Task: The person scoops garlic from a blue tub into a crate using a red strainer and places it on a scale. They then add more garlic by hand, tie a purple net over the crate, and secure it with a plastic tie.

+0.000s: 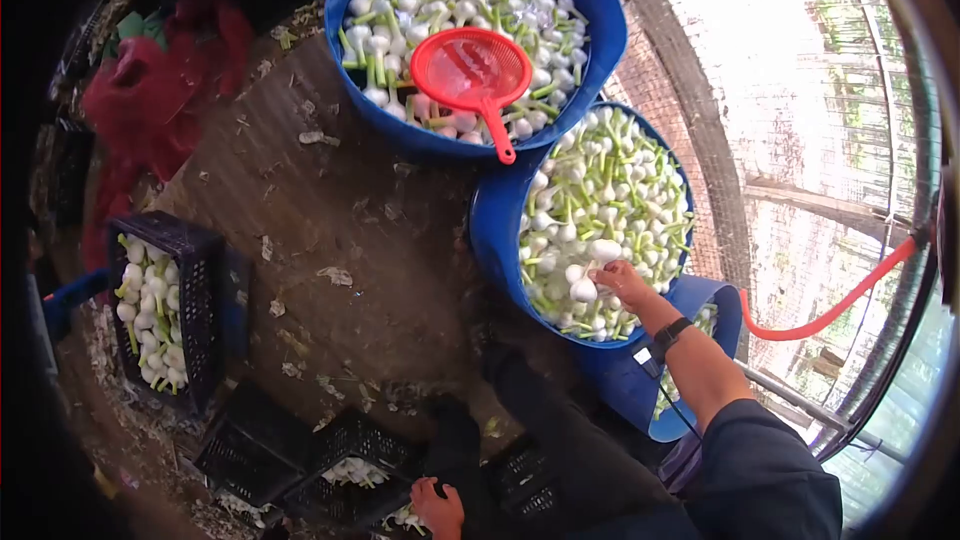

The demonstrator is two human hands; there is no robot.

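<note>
My right hand (625,283) is closed on a couple of white garlic bulbs (583,287) and holds them over a blue barrel (497,240) filled with garlic bulbs on green stems. A dark watch (672,331) is on that wrist. My left hand (437,508) is low in the view by my leg, beside a black crate (370,440) with some garlic inside. Its fingers look loosely apart, with nothing seen in them.
A larger blue tub (612,30) of garlic stands behind, with a red strainer (470,70) on top. At left are a black crate (200,315) of garlic and red netting (150,100). A red hose (835,310) hangs by the mesh wall. Scraps litter the floor (350,210).
</note>
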